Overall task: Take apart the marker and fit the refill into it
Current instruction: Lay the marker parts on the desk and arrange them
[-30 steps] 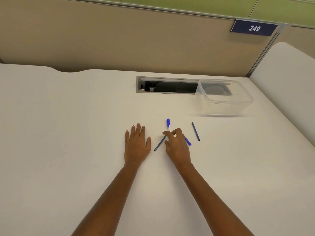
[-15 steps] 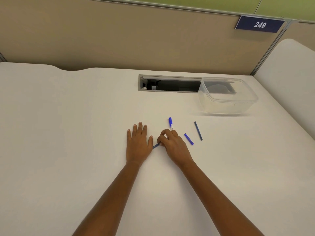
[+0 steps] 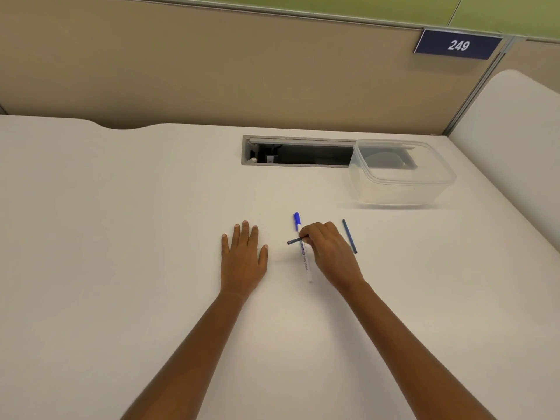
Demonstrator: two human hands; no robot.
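The marker (image 3: pixel 304 259) lies on the white desk (image 3: pixel 121 237), a white barrel with a blue cap pointing away from me. My right hand (image 3: pixel 331 253) pinches a thin dark blue refill (image 3: pixel 293 241); its free end sticks out leftward across the marker's barrel. A second dark blue refill stick (image 3: pixel 349 236) lies on the desk just right of that hand. My left hand (image 3: pixel 244 256) rests flat on the desk to the left of the marker, fingers spread, holding nothing. The small blue end piece seen earlier is hidden by my right hand.
A clear plastic container (image 3: pixel 400 174) stands at the back right. Beside it a cable slot (image 3: pixel 297 151) opens in the desk. A beige partition with a "249" sign (image 3: pixel 457 44) closes the far side.
My right hand closed on the dark refill that lay beside my left hand and carried it right, over the marker. The marker's white barrel is now uncovered. The left hand stayed flat.
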